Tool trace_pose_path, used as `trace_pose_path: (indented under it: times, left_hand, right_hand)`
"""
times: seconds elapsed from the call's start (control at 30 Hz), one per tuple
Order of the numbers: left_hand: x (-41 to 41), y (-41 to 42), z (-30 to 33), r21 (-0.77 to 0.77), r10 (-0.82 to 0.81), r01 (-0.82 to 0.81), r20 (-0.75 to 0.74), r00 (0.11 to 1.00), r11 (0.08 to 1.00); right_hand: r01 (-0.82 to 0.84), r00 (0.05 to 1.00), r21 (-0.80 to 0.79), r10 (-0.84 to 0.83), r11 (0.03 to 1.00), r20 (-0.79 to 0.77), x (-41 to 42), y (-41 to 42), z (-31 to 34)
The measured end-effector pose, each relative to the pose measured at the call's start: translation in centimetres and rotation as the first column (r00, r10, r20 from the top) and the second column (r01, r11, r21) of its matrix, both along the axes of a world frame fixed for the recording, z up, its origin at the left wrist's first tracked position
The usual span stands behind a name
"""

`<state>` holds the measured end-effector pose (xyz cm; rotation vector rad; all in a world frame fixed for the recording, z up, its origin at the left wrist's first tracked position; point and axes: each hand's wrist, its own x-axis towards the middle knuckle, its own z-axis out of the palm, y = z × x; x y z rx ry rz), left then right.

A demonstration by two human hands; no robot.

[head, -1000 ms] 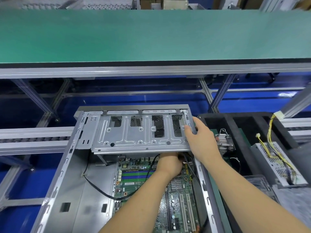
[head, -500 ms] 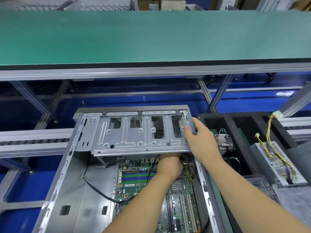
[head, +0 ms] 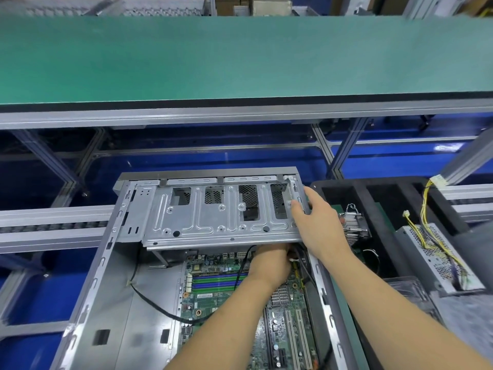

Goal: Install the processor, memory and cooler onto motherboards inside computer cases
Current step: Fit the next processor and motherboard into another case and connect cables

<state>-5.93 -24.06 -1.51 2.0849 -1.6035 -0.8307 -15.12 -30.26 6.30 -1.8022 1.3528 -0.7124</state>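
The drive cage is gripped at its right edge by the right hand, raised over the motherboard. The left hand is reached beneath it, its grip hidden. Fingers or the black cable could be pinched if the cage slipped.

A roller conveyor with aluminium rails is carrying an open computer case, which is sitting across it at a slight angle. Just beside the case's right wall, a black foam tray is resting on the same line. Beyond, a green-topped counter is spanning the far side.
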Motion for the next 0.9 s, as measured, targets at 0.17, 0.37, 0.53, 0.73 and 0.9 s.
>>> trace_pose_path:
  times: [0.17,0.37,0.53,0.73,0.9]
  left_hand:
    - [-0.5,-0.2,0.2,0.016,0.033,-0.033,-0.010,0.999,0.999]
    - [-0.7,-0.6,0.1,0.055,0.066,-0.064,-0.025,0.998,0.996]
    - [-0.9,-0.9,0.3,0.033,0.084,-0.084,-0.021,0.996,0.996]
    - [-0.9,-1.0,0.3,0.049,0.086,-0.086,0.002,0.996,0.995]
    - [-1.0,-1.1,0.9,0.042,0.102,-0.104,0.040,0.994,0.994]
  right_hand:
    - [0.002,1.000,0.006,-0.002,1.000,0.001,0.1,0.0,0.1]
    - [0.005,1.000,-0.005,-0.005,1.000,0.005,0.1,0.0,-0.1]
    - [0.002,1.000,-0.013,-0.002,1.000,0.007,0.0,-0.1,-0.2]
    - [-0.007,1.000,-0.013,0.007,1.000,-0.010,-0.1,-0.2,-0.2]
    - [0.001,1.000,-0.020,-0.001,1.000,-0.022,0.0,-0.2,-0.2]
